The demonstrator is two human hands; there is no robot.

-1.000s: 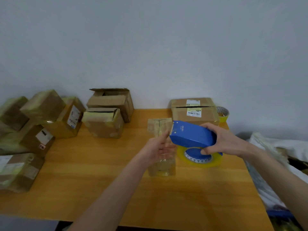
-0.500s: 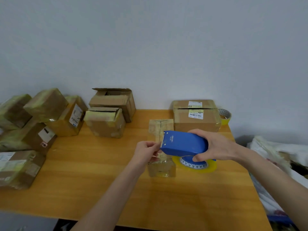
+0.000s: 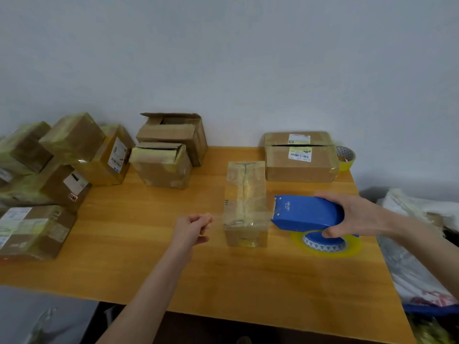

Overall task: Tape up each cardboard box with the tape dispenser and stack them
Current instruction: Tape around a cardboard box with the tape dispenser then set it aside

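A small cardboard box (image 3: 246,202), wrapped in clear tape, stands in the middle of the wooden table (image 3: 149,244). My right hand (image 3: 355,214) grips the blue tape dispenser (image 3: 308,216) just right of the box, its yellowish tape roll hanging below. A clear strip of tape (image 3: 244,216) runs from the dispenser's mouth across the front part of the box. My left hand (image 3: 195,227), left of the box, pinches the strip's free end with curled fingers.
Two boxes with open flaps (image 3: 173,137) (image 3: 161,166) sit at the back. A wider labelled box (image 3: 300,160) and a spare tape roll (image 3: 345,155) are at back right. Several taped boxes (image 3: 64,165) pile up on the left. Plastic bags (image 3: 417,244) lie beyond the right edge.
My hands have drawn apart: the left went left with the tape end, the right went right with the dispenser. A strip now stretches over the box.
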